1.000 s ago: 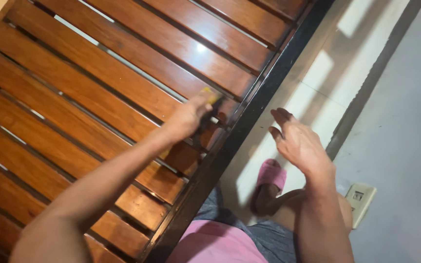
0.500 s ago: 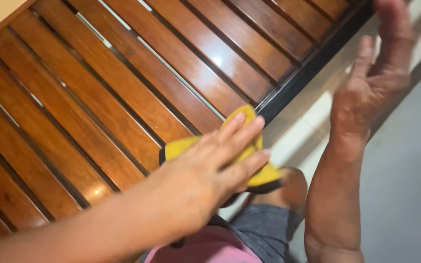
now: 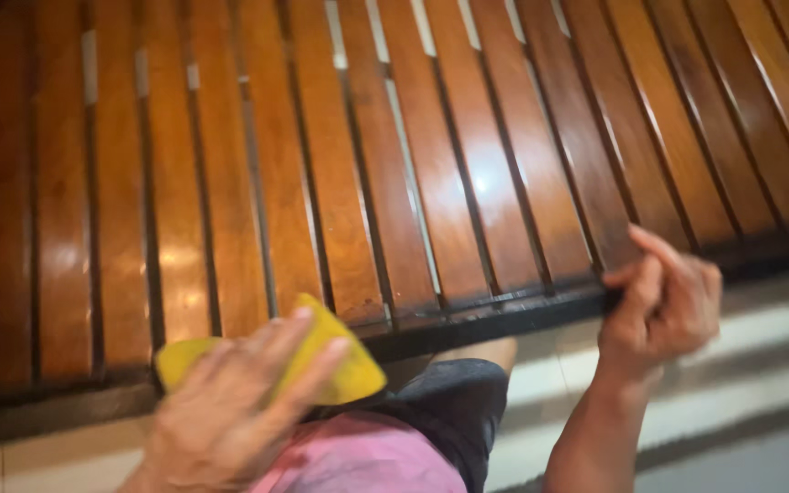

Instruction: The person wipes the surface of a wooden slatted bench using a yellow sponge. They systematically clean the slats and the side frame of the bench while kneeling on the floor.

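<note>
My left hand presses a yellow cloth under flat fingers; my right hand pinches the slatted wooden bench's dark edge.

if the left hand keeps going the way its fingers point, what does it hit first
Probably the dark front rail of the slatted wooden bench, then the slats. The left hand presses the yellow cloth at that edge; depth is unclear.

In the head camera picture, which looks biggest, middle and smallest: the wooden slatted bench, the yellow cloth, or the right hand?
1. Wooden slatted bench, by far the largest.
2 and 3. Yellow cloth and right hand look alike; the left hand covers part of the cloth, so unranked.
</note>
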